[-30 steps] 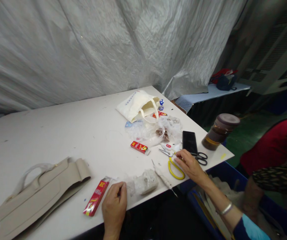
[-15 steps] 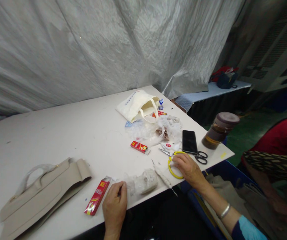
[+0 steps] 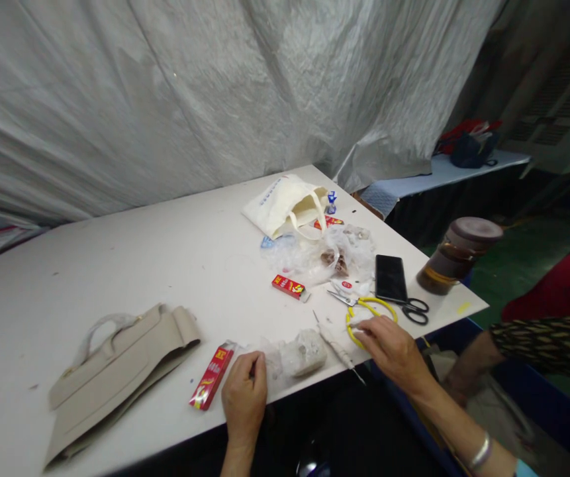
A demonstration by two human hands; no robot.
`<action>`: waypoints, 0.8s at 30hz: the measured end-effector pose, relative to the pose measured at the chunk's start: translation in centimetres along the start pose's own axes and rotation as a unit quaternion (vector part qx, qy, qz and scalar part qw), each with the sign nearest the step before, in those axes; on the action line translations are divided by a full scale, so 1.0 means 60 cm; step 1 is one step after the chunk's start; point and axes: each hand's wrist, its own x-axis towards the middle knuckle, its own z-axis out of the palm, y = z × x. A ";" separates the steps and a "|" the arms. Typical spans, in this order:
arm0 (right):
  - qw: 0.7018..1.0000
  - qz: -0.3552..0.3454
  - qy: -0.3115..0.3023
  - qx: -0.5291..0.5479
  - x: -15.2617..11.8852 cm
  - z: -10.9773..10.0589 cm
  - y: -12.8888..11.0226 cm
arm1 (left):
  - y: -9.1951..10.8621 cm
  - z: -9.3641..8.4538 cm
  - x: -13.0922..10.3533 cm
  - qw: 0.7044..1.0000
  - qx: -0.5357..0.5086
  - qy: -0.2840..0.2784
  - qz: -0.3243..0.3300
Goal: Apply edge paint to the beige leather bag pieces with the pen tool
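Observation:
My left hand [image 3: 245, 391] rests curled at the table's front edge, its fingertips hidden underneath. A red box [image 3: 212, 376] lies to its left, and a clear plastic bag around a pale block [image 3: 303, 353] lies to its right. My right hand [image 3: 394, 348] hovers over or touches the yellow-handled scissors [image 3: 371, 305], fingers bunched by a handle loop. A small whitish bit shows at those fingertips; whether they grip it I cannot tell. Between the hands, a white-handled awl [image 3: 337, 346] juts past the edge. A beige bag piece with a handle [image 3: 130, 371] stands at the left.
Further back are a cream tote bag [image 3: 277, 209], crumpled plastic bags [image 3: 299, 258] and a smaller red box [image 3: 288, 286]. A phone [image 3: 390, 278], black-handled scissors [image 3: 415, 311] and a jar of brown liquid [image 3: 456, 255] stand rightward. A co-worker's arm [image 3: 473, 368] reaches into a blue bin [image 3: 527, 387].
The view has swung left, so everything sits further right in the picture. Both my hands keep nearly the same place on the table. The co-worker's arm has moved closer to my right arm.

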 end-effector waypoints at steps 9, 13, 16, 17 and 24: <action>0.990 0.016 -0.083 -0.110 -0.017 0.046 -0.065 | -0.002 0.000 -0.001 1.000 0.000 0.006 0.001; 0.988 0.010 -0.089 -0.125 -0.008 0.050 -0.072 | 0.000 -0.002 0.000 1.000 0.001 0.014 0.004; 0.988 0.000 -0.086 -0.128 -0.011 0.050 -0.072 | -0.001 -0.001 0.003 1.000 -0.008 0.015 0.002; 0.988 -0.003 -0.085 -0.129 -0.013 0.048 -0.071 | -0.001 -0.001 0.004 1.000 -0.014 0.016 0.001; 0.984 0.053 0.015 0.170 -0.033 -0.007 -0.073 | 0.016 -0.007 -0.004 0.999 -0.047 0.008 -0.014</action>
